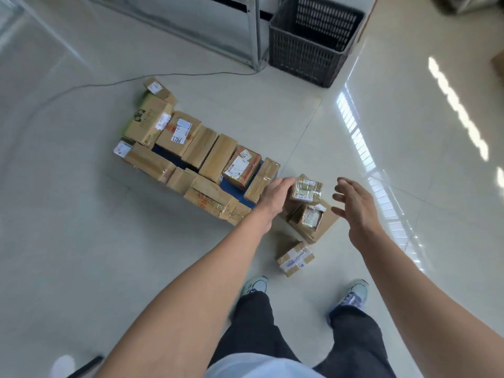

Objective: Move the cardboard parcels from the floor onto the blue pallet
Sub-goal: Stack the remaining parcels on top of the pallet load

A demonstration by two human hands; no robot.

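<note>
Reaching down over the pale floor (81,214), the person has both bare arms stretched toward a little cluster of cardboard parcels. The left hand (275,193) lies against the left side of a small taped parcel (306,189), fingers curled onto its near-left edge; whether that grip has truly closed on it I cannot tell. The right hand (354,205) hovers just to the right of the same parcel, fingers spread apart and holding nothing.

That small parcel sits on top of the cluster, its long axis running roughly left to right between the two hands. Just below the left grip lies a second small parcel (306,218) with a clear window on its face, resting on a flat cardboard parcel (326,225) whose corners point away like a diamond. Nearer the person's shoes, a fourth parcel (295,259) with blue-printed tape stands apart on the floor, tilted on a diagonal.

To the left of the left grip is the blue pallet (231,188), its long axis slanting from far-left to near-right. It is nearly covered by two rows of parcels (201,147); only slivers of blue show between them.

Far beyond the hands, a dark slatted crate (308,55) stands beside a metal rack leg (255,31); what it holds cannot be seen.
</note>
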